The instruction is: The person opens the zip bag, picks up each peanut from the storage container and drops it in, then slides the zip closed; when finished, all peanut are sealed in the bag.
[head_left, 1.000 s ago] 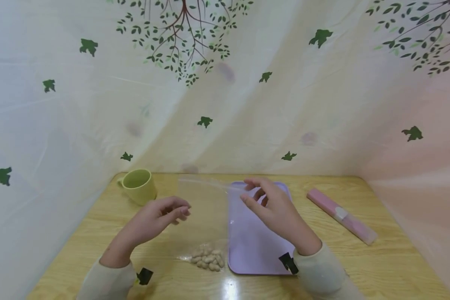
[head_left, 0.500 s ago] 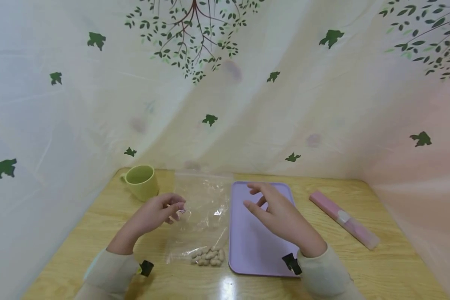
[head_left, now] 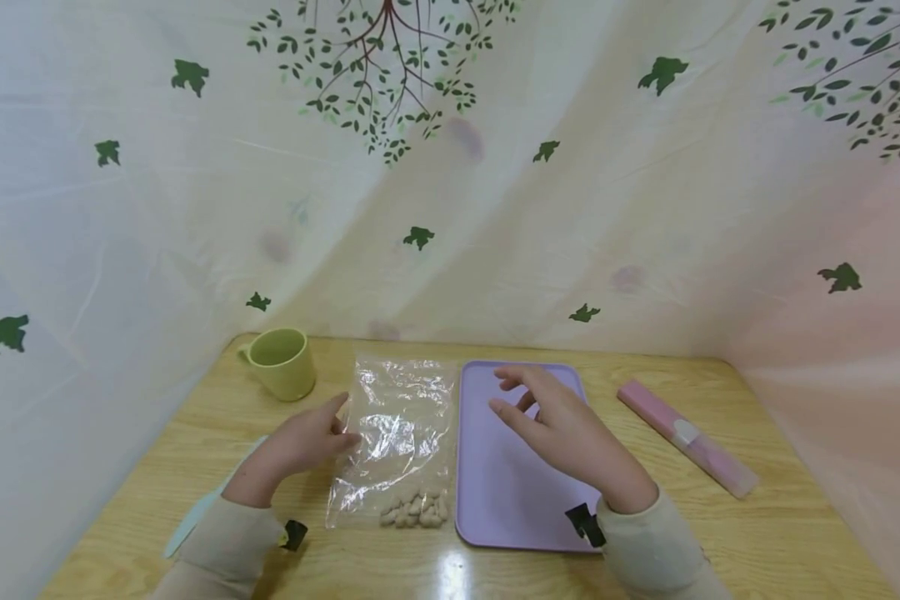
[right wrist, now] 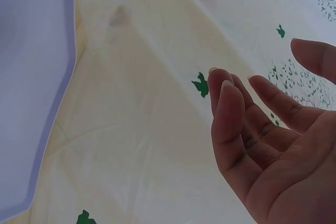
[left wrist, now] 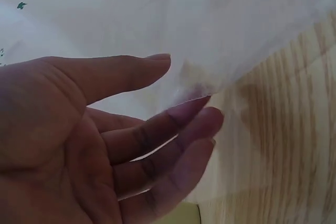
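Observation:
A clear plastic zip bag [head_left: 401,433] lies on the wooden table, with a small heap of peanuts [head_left: 417,510] at its near end. My left hand [head_left: 307,437] is at the bag's left edge, thumb and index finger apart. In the left wrist view, thin clear film runs by the fingertips of the left hand [left wrist: 131,129], and the thumb stands clear of the fingers. Over the purple tray [head_left: 506,508] hovers my right hand [head_left: 562,433], its fingers loosely bent with nothing between them. The right wrist view shows the same relaxed right hand [right wrist: 278,135] beside the tray [right wrist: 37,77].
At the back left stands a green mug [head_left: 281,364]. A pink case [head_left: 686,437] with a pale band lies to the right of the tray. Partly hidden under my left forearm is a light blue flat thing [head_left: 202,504]. A patterned curtain [head_left: 480,250] hangs behind the table.
The bag's far end has come down and the bag now lies flatter. My left thumb and index finger have spread at its edge. My right hand has stayed almost still over the tray.

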Motion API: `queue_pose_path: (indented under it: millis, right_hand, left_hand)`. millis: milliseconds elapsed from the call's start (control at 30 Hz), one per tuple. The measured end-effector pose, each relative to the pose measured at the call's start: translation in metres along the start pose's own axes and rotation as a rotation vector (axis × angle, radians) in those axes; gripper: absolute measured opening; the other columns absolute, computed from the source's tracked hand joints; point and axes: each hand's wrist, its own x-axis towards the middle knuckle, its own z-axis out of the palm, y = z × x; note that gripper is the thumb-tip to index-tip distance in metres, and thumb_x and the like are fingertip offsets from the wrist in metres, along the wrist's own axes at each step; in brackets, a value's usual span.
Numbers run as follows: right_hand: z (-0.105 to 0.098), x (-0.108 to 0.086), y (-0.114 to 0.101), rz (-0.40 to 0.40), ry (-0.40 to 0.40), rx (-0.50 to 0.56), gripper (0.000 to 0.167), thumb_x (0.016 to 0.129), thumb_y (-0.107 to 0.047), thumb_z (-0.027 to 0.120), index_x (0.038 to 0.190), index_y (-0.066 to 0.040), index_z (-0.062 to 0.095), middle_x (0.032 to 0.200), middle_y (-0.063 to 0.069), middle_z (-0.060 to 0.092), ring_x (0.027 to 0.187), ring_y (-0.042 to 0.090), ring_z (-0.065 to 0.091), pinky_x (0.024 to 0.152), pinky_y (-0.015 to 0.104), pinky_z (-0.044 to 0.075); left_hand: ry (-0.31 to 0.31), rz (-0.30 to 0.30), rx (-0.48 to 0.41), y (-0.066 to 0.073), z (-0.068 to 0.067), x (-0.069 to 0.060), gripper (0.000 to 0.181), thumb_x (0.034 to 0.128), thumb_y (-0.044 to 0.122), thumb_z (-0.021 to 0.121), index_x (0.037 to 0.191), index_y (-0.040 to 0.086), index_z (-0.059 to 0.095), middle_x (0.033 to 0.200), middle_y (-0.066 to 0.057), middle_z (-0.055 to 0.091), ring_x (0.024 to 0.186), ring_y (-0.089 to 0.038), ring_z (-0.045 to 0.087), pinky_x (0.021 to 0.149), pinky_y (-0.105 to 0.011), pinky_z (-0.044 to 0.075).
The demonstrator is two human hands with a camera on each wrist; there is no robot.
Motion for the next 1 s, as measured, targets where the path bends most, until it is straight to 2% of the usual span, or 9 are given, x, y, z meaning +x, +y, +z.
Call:
queue_pose_path:
  millis: [100, 200, 333, 467, 567, 700, 800, 867, 1000]
  right_hand:
    - [0.0, 0.0, 0.001, -0.006, 0.004, 0.002, 0.045, 0.109, -0.04, 0.063, 0.148, -0.018, 0.057, 0.137, 0.003, 0.068, 0.105, 0.015, 0.068, 0.082, 0.031, 0.057]
    - [0.001, -0.001, 0.001, -0.013, 0.009, 0.0, 0.044, 0.109, -0.039, 0.064, 0.147, -0.018, 0.058, 0.135, 0.002, 0.069, 0.104, 0.014, 0.068, 0.081, 0.03, 0.056]
    - [0.002, -0.001, -0.002, -0.011, -0.01, 0.008, 0.045, 0.109, -0.038, 0.064, 0.147, -0.017, 0.059, 0.131, 0.002, 0.07, 0.103, 0.013, 0.068, 0.081, 0.029, 0.056]
    - [0.002, 0.0, -0.006, -0.007, -0.042, 0.006, 0.047, 0.109, -0.041, 0.062, 0.148, -0.015, 0.058, 0.128, 0.001, 0.071, 0.104, 0.013, 0.068, 0.081, 0.029, 0.057]
    - [-0.003, 0.002, -0.011, -0.01, -0.051, -0.015, 0.048, 0.11, -0.042, 0.061, 0.149, -0.014, 0.058, 0.128, 0.0, 0.072, 0.106, 0.014, 0.068, 0.082, 0.03, 0.057]
    - [-0.015, 0.002, -0.017, -0.017, -0.035, -0.057, 0.05, 0.111, -0.046, 0.058, 0.151, -0.017, 0.056, 0.13, 0.0, 0.071, 0.11, 0.016, 0.069, 0.084, 0.032, 0.057]
    - [-0.026, -0.001, -0.021, -0.007, -0.002, -0.093, 0.058, 0.111, -0.053, 0.053, 0.156, -0.018, 0.049, 0.135, 0.001, 0.068, 0.115, 0.02, 0.068, 0.088, 0.039, 0.059]
    - [-0.033, -0.003, -0.022, 0.01, 0.021, -0.119, 0.065, 0.111, -0.057, 0.049, 0.162, -0.017, 0.041, 0.144, 0.004, 0.063, 0.124, 0.025, 0.066, 0.095, 0.047, 0.059]
    - [-0.043, -0.01, -0.02, 0.012, 0.065, -0.237, 0.075, 0.112, -0.06, 0.044, 0.17, -0.017, 0.025, 0.165, 0.012, 0.045, 0.149, 0.04, 0.046, 0.118, 0.064, 0.042]
  left_hand:
    - [-0.008, 0.005, 0.041, 0.0, 0.003, 0.0, 0.084, 0.1034, 0.035, 0.071, 0.165, -0.004, 0.03, 0.121, -0.017, 0.077, 0.101, -0.025, 0.074, 0.091, -0.05, 0.061]
    - [-0.014, 0.002, 0.072, 0.0, 0.005, 0.001, 0.071, 0.1057, 0.036, 0.068, 0.162, 0.001, 0.041, 0.121, -0.016, 0.077, 0.099, -0.023, 0.073, 0.087, -0.047, 0.061]
    - [-0.021, -0.006, 0.112, 0.002, 0.005, 0.0, 0.057, 0.1088, 0.036, 0.062, 0.154, 0.002, 0.053, 0.123, -0.016, 0.076, 0.101, -0.023, 0.072, 0.089, -0.05, 0.061]
    - [0.002, 0.023, 0.154, 0.004, 0.001, -0.005, 0.054, 0.11, 0.037, 0.059, 0.151, 0.001, 0.057, 0.138, -0.025, 0.067, 0.118, -0.037, 0.07, 0.102, -0.06, 0.057]
    - [0.035, 0.08, 0.167, 0.009, -0.003, -0.009, 0.058, 0.1097, 0.039, 0.06, 0.154, 0.002, 0.053, 0.156, -0.032, 0.049, 0.14, -0.052, 0.055, 0.112, -0.068, 0.048]
    - [0.095, 0.156, 0.17, 0.02, -0.012, -0.017, 0.067, 0.1089, 0.044, 0.061, 0.161, 0.005, 0.044, 0.17, -0.032, 0.027, 0.153, -0.061, 0.032, 0.114, -0.076, 0.041]
    - [0.154, 0.186, 0.2, 0.028, -0.019, -0.025, 0.075, 0.1094, 0.051, 0.057, 0.167, 0.009, 0.034, 0.176, -0.028, 0.015, 0.157, -0.061, 0.021, 0.117, -0.08, 0.034]
    - [0.195, 0.195, 0.236, 0.034, -0.023, -0.03, 0.08, 0.1094, 0.056, 0.054, 0.17, 0.012, 0.027, 0.178, -0.026, 0.009, 0.16, -0.059, 0.014, 0.12, -0.081, 0.027]
    - [0.242, 0.186, 0.297, 0.048, -0.028, -0.038, 0.087, 0.1085, 0.066, 0.045, 0.174, 0.019, 0.013, 0.181, -0.019, -0.002, 0.165, -0.053, -0.004, 0.125, -0.082, 0.01]
